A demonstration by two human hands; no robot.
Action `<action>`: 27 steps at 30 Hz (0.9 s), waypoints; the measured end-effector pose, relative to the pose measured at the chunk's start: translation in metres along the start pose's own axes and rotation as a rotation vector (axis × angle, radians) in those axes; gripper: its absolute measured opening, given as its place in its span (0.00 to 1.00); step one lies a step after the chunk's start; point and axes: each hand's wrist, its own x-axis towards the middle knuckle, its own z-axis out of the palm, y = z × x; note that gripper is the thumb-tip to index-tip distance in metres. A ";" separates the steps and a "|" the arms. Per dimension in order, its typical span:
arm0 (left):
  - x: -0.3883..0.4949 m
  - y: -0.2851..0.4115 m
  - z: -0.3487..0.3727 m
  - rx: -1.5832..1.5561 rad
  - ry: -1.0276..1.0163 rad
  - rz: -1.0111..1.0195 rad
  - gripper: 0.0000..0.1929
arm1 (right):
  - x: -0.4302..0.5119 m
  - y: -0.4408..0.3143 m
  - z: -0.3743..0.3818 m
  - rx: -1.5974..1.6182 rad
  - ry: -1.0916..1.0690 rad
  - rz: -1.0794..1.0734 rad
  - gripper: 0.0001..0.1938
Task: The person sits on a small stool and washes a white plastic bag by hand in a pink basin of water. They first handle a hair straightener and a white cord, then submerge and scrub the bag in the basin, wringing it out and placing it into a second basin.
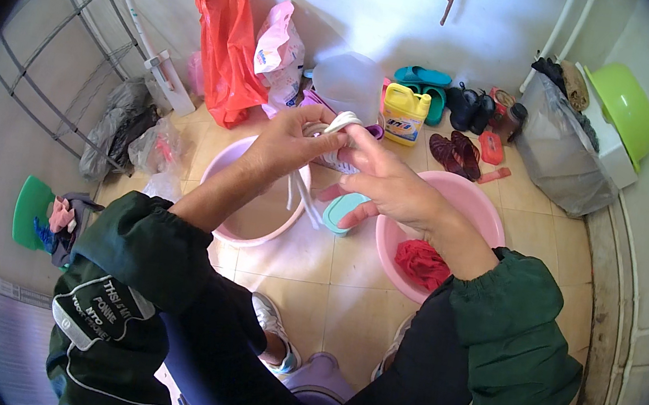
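A white cord (346, 120) is looped around the fingers of my right hand (392, 180), which is held up in front of me with its fingers spread. My left hand (302, 141) pinches the cord at those fingers, and its loose ends hang down over a pink basin (296, 221) of cloudy water at the left. Beneath my right forearm stands a second pink basin (492, 209) with a wet red cloth (422, 263) in it. A turquoise lidded box (343, 212) sits between the basins, partly behind my right fingers.
Along the wall stand a red plastic bag (225, 48), a yellow jug (403, 114), teal slippers (424, 77) and dark shoes (466, 105). A wire rack (79, 13) is at the left. At the right, a grey bag (560, 141) stands beside a green basin (626, 107).
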 end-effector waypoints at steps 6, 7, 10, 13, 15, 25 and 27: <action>0.004 -0.009 0.012 0.250 0.142 0.302 0.09 | 0.006 0.007 0.000 0.005 0.095 -0.115 0.30; 0.005 -0.009 0.013 0.201 0.149 0.275 0.09 | 0.006 0.008 -0.002 0.018 0.126 -0.129 0.29; 0.004 -0.006 0.016 -0.052 0.087 0.285 0.07 | 0.008 0.010 -0.006 0.084 0.224 -0.189 0.24; 0.000 0.000 0.017 -0.212 0.037 0.161 0.06 | 0.009 0.013 -0.009 0.181 0.323 -0.226 0.17; -0.003 0.003 0.016 -0.298 -0.020 0.085 0.05 | 0.010 0.013 -0.015 0.187 0.344 -0.243 0.15; -0.002 0.004 0.028 -0.664 0.106 0.026 0.07 | 0.013 0.013 -0.025 0.213 0.229 -0.297 0.16; 0.001 0.004 0.029 -0.697 0.184 0.000 0.07 | 0.014 0.012 -0.021 0.071 0.268 -0.280 0.17</action>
